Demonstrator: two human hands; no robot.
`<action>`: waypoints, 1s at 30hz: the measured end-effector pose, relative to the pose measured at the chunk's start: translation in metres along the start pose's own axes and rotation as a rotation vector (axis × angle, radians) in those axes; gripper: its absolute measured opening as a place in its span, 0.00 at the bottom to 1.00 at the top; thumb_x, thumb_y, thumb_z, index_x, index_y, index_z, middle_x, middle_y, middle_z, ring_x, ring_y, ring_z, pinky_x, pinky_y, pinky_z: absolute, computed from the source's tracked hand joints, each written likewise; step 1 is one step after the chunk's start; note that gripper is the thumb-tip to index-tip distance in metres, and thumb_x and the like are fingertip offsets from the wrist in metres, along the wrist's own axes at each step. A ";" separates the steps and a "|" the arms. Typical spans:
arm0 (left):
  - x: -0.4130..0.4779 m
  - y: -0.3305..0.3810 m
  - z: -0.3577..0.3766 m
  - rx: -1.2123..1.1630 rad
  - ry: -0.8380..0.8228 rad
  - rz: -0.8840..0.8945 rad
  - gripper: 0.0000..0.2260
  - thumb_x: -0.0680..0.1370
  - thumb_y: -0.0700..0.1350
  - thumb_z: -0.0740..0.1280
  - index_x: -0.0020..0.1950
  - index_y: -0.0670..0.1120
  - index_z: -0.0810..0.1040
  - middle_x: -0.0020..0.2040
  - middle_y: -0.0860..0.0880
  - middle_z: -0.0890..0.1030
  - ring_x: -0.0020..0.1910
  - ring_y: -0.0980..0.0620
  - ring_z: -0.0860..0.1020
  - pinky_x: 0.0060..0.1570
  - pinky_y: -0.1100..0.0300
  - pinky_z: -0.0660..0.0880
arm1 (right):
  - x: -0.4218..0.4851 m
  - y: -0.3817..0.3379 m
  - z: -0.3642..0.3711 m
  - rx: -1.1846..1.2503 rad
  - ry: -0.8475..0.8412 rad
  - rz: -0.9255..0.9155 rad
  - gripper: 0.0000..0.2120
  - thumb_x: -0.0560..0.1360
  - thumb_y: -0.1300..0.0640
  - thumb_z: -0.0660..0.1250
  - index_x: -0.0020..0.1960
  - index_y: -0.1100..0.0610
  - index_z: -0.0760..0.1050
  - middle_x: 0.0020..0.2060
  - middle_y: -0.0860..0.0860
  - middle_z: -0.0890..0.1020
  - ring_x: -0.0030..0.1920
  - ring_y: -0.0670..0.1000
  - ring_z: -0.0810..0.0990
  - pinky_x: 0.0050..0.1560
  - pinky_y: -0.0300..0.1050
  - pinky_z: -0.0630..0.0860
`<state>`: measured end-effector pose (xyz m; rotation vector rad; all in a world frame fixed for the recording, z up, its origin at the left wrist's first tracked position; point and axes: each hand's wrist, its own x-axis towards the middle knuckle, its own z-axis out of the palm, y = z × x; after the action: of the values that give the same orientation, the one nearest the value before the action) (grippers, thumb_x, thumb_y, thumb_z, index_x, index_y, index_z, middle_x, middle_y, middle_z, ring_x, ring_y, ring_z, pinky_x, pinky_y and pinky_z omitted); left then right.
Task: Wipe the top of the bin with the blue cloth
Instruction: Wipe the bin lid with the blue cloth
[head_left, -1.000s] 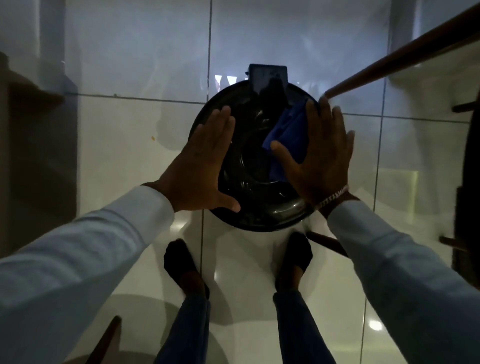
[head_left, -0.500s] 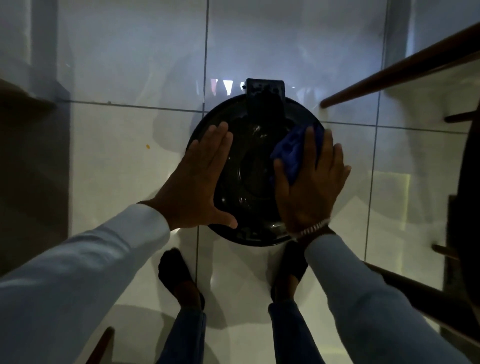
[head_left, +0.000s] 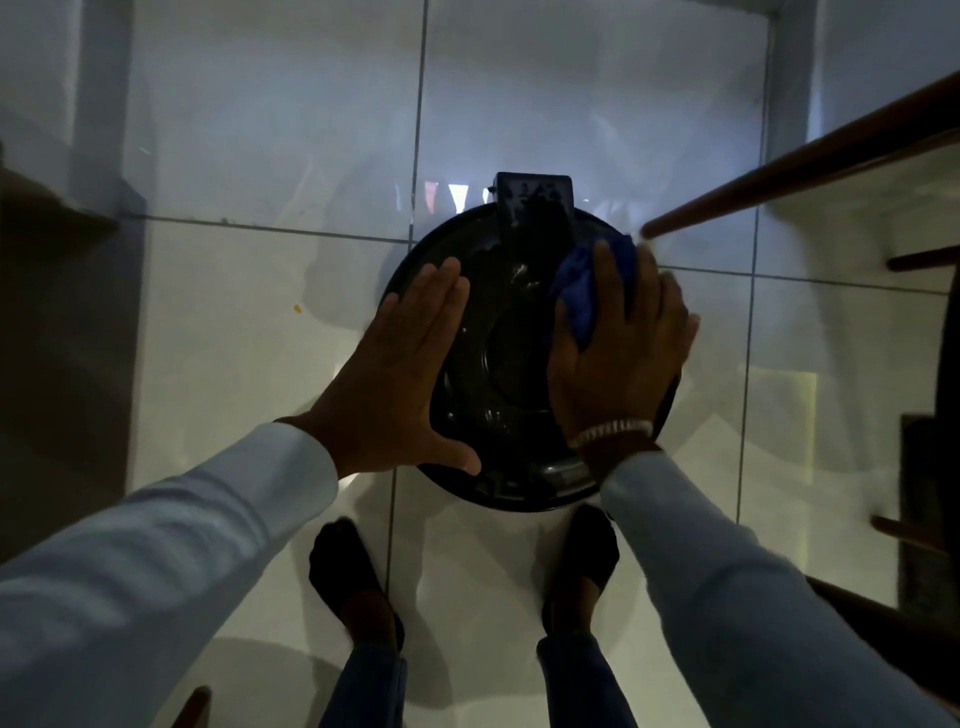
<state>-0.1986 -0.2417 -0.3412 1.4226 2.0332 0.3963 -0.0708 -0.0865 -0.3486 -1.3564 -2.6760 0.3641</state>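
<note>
A round black bin (head_left: 511, 364) stands on the tiled floor right in front of my feet, seen from above; its glossy lid has a hinge block (head_left: 535, 208) at the far side. My left hand (head_left: 400, 374) lies flat on the lid's left rim, fingers together, holding nothing. My right hand (head_left: 623, 348) presses the blue cloth (head_left: 579, 296) flat against the lid's right side. Most of the cloth is hidden under the palm; a crumpled part shows between thumb and forefinger.
Brown wooden chair legs and rails (head_left: 800, 171) stand close on the right, one leg end almost touching the bin's right edge. A dark piece of furniture (head_left: 47, 291) is at the left. My two feet (head_left: 358, 587) stand just behind the bin.
My right hand has slid the cloth from the lid's near right toward the far right, after pulling it nearer half a second ago. The left hand has stayed on the left rim.
</note>
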 end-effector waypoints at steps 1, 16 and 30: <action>0.000 0.000 0.000 -0.003 0.003 0.000 0.62 0.59 0.74 0.68 0.77 0.47 0.36 0.79 0.51 0.35 0.77 0.52 0.33 0.72 0.60 0.32 | 0.009 -0.008 0.002 -0.003 0.000 -0.019 0.29 0.75 0.43 0.57 0.74 0.49 0.58 0.74 0.58 0.63 0.74 0.63 0.59 0.71 0.72 0.54; -0.001 -0.003 0.001 -0.008 0.020 0.003 0.64 0.58 0.75 0.68 0.77 0.48 0.33 0.78 0.52 0.32 0.77 0.53 0.33 0.73 0.57 0.35 | 0.024 -0.026 0.000 0.042 -0.059 -0.192 0.26 0.76 0.45 0.57 0.72 0.50 0.64 0.75 0.56 0.62 0.75 0.64 0.56 0.72 0.71 0.48; -0.003 -0.010 -0.002 -0.037 0.038 0.006 0.67 0.54 0.73 0.71 0.76 0.49 0.32 0.78 0.53 0.33 0.76 0.57 0.31 0.72 0.60 0.37 | -0.012 -0.036 0.001 0.000 -0.164 -0.392 0.28 0.75 0.35 0.53 0.72 0.45 0.63 0.76 0.53 0.59 0.77 0.61 0.51 0.71 0.71 0.42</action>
<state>-0.2063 -0.2480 -0.3447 1.4095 2.0410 0.4644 -0.0919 -0.1163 -0.3399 -0.8002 -2.9848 0.4450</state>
